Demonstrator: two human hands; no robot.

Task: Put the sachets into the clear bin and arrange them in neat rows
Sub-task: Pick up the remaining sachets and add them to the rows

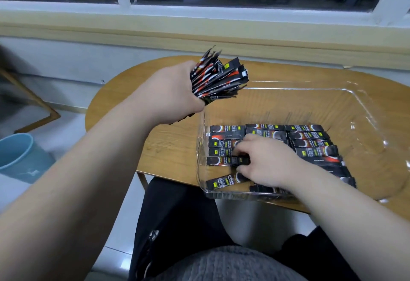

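Note:
A clear plastic bin (363,112) stands on the wooden table. Black sachets (310,135) lie flat in rows across its near half. My left hand (175,91) is raised over the bin's far left corner and grips a thick bundle of sachets (218,76), fanned upward. My right hand (266,160) is inside the bin at its near left, fingers curled on a single sachet (224,161) in the left row. One sachet (224,180) lies askew below it. My right forearm hides some sachets at the bin's front.
The oval wooden table (168,138) stands against a wall under a window sill (199,34). A blue bucket (20,156) sits on the floor at the left. My lap is below the table's front edge. The bin's far half holds nothing.

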